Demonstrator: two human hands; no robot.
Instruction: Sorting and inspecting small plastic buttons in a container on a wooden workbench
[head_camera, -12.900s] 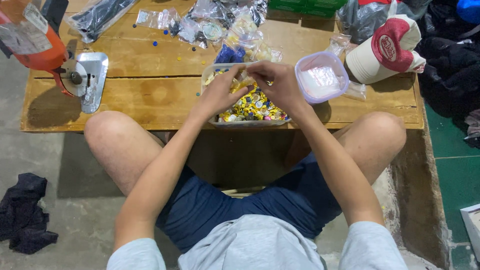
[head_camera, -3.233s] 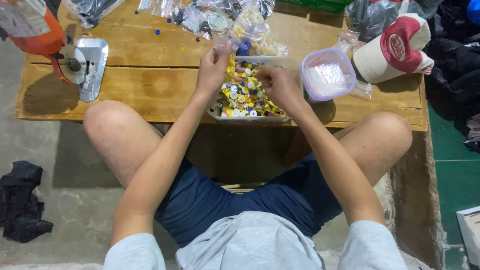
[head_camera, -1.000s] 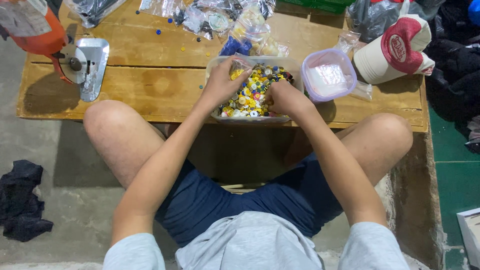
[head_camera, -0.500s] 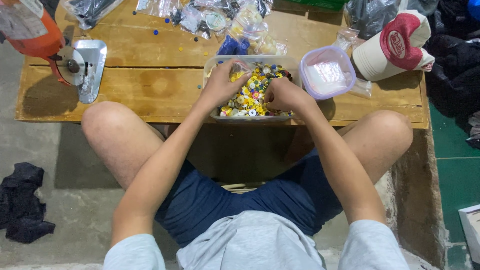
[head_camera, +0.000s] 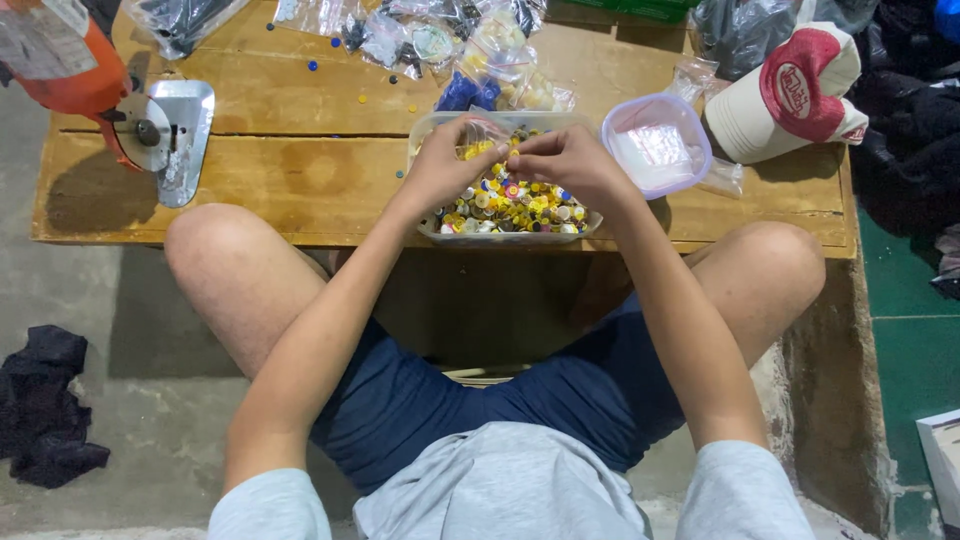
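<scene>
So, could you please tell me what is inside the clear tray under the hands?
The tray holds a heap of small round pieces, mostly yellow with some white, blue and pink. The left hand and right hand cover its far half, so what lies there is hidden.

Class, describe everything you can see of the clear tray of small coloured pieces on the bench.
The clear tray looks like thin see-through plastic, oblong and shallow, lying flat at the wooden bench's near edge. It is heaped with small round pieces, mostly yellow, some white, blue and pink. The left hand and right hand meet fingertip to fingertip above it.
</scene>
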